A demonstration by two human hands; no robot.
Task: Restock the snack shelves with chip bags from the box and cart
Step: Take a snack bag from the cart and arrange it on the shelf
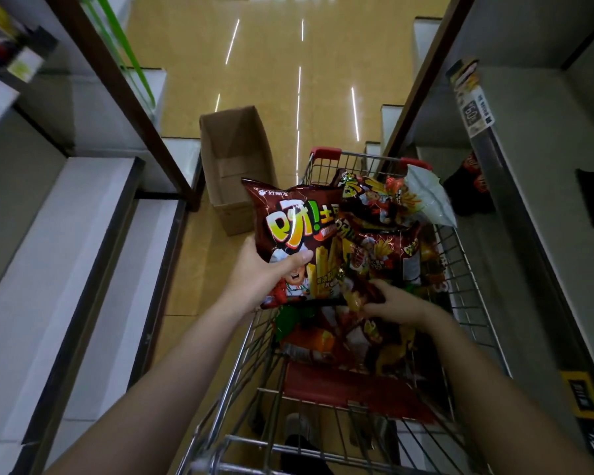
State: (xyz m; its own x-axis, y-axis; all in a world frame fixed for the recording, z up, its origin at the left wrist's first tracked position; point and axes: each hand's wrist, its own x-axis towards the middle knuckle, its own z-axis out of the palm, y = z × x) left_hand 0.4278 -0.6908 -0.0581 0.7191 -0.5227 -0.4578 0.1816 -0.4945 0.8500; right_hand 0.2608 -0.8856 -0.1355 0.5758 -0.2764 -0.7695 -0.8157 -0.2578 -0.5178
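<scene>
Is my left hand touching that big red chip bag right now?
Touching. The head view shows the left hand gripping the red chip bag, thumb across its front.

I note a glossy tan tiled floor (pixel 264 63) with streaks of reflected ceiling light. A price tag strip (pixel 471 101) hangs at right; a green strip (pixel 131 60) runs at upper left. A shoe (pixel 297 428) shows below.

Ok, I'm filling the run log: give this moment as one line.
left hand: holds red chip bag | right hand: grips bag in shopping cart | cardboard box: on floor, looks empty
</scene>
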